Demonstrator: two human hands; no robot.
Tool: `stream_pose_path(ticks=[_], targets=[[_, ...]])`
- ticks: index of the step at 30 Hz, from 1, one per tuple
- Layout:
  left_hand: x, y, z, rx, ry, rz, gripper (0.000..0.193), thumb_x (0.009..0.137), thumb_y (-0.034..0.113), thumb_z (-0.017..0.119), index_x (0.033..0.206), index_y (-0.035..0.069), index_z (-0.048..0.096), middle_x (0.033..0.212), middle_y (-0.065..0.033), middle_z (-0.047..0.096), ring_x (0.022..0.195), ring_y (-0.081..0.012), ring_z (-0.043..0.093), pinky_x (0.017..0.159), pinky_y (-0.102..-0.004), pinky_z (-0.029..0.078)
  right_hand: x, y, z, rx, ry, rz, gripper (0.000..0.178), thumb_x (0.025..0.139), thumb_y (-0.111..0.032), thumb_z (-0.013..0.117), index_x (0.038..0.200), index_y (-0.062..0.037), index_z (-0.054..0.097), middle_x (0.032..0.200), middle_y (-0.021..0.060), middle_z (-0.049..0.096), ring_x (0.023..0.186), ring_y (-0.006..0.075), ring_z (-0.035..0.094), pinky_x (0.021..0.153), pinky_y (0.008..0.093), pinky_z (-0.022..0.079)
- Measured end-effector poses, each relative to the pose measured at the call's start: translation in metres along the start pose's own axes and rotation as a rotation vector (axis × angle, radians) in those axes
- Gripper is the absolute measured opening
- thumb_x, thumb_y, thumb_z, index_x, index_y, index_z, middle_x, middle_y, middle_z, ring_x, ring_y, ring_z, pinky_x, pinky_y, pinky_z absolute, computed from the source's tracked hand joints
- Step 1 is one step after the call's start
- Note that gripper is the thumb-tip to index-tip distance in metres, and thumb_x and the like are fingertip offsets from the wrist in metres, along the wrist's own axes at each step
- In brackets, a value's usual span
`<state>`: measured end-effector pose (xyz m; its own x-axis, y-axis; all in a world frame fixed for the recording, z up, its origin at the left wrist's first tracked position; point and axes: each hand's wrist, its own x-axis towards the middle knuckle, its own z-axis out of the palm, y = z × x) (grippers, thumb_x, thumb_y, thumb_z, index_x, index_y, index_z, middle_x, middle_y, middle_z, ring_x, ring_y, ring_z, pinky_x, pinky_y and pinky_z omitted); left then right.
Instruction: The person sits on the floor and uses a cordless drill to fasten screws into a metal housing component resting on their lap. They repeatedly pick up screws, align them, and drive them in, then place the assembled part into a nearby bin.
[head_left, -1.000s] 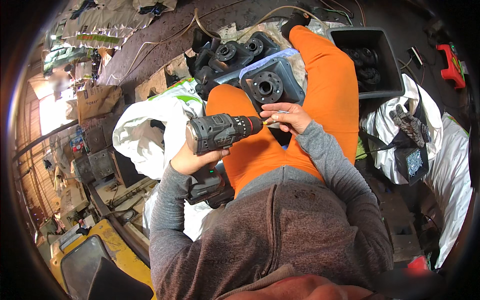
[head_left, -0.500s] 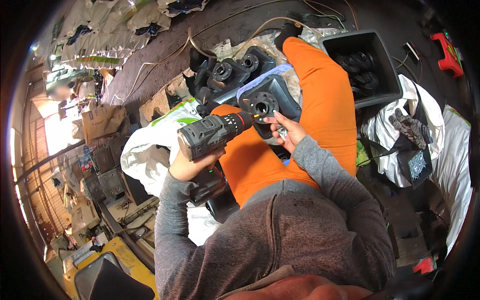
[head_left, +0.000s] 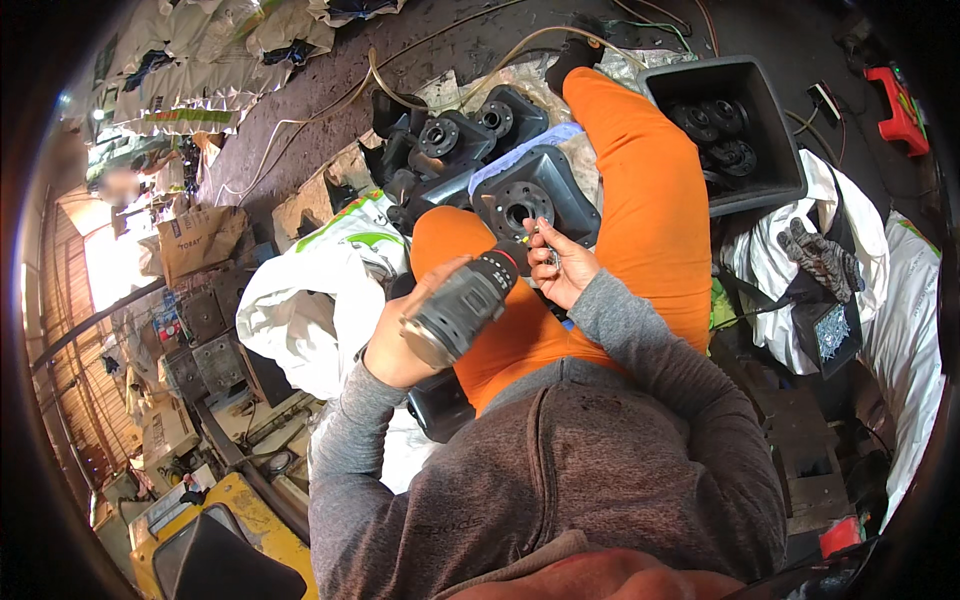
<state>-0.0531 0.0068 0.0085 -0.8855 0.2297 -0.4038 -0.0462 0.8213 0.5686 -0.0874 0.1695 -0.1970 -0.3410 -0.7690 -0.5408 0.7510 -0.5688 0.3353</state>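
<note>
My left hand (head_left: 393, 343) is wrapped round a grey-black cordless drill (head_left: 452, 316) with a red ring at its front. The drill points up and to the right, toward the fingertips of my right hand (head_left: 566, 268). Those fingers are closed on small silvery screws (head_left: 552, 258), partly hidden in the palm. Just beyond the hands, a black square housing (head_left: 568, 203) with a round flanged collar and a central hole rests between my orange-clad legs. The drill's tip is hard to make out behind my right fingers.
More black housings (head_left: 440, 140) lie beyond my left knee. A dark bin (head_left: 775, 190) of round black parts stands at the right, with a tray of screws (head_left: 832, 330) and a glove (head_left: 822, 258) nearer me. A white sack (head_left: 285, 310) lies at the left; a hose (head_left: 372, 70) crosses the floor.
My left hand has swung the drill rightward and turned it, so its rear end now faces up more. My right hand has shifted slightly left and down, still holding the screws.
</note>
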Motion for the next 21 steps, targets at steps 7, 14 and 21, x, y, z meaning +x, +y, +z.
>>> stream_pose_path(ticks=[7,14,21], targets=[[0.017,-0.025,-0.010,0.055,0.007,0.096,0.057,0.070,0.006,0.068,0.125,0.003,0.053,0.114,-0.0142,0.063,0.099,-0.0293,0.064,0.089,-0.0345,0.049,-0.005,-0.005,-0.010,-0.357,0.078,-0.188,0.033,0.098,-0.027,0.053,0.123,-0.0057,0.055,0.079,-0.0041,0.050,0.064,0.0039,0.046,0.048,0.0167,0.037],[0.046,-0.034,-0.019,-0.081,0.078,-0.117,0.035,0.074,0.008,0.070,0.108,0.002,0.063,0.096,-0.0100,0.067,0.085,-0.0204,0.063,0.076,-0.0333,0.050,0.007,-0.003,-0.024,-0.523,0.358,-0.521,0.037,0.101,-0.020,0.043,0.135,-0.0073,0.047,0.076,-0.0050,0.046,0.054,0.0027,0.036,0.045,0.0180,0.031],[0.073,-0.040,-0.015,-0.083,-0.055,-0.202,0.043,0.074,0.010,0.068,0.115,0.002,0.058,0.098,-0.0113,0.066,0.086,-0.0223,0.063,0.080,-0.0339,0.051,0.040,-0.003,-0.037,-0.822,0.468,-0.644,0.033,0.096,-0.021,0.056,0.122,-0.0017,0.059,0.079,-0.0027,0.059,0.061,0.0028,0.046,0.052,0.0195,0.039]])
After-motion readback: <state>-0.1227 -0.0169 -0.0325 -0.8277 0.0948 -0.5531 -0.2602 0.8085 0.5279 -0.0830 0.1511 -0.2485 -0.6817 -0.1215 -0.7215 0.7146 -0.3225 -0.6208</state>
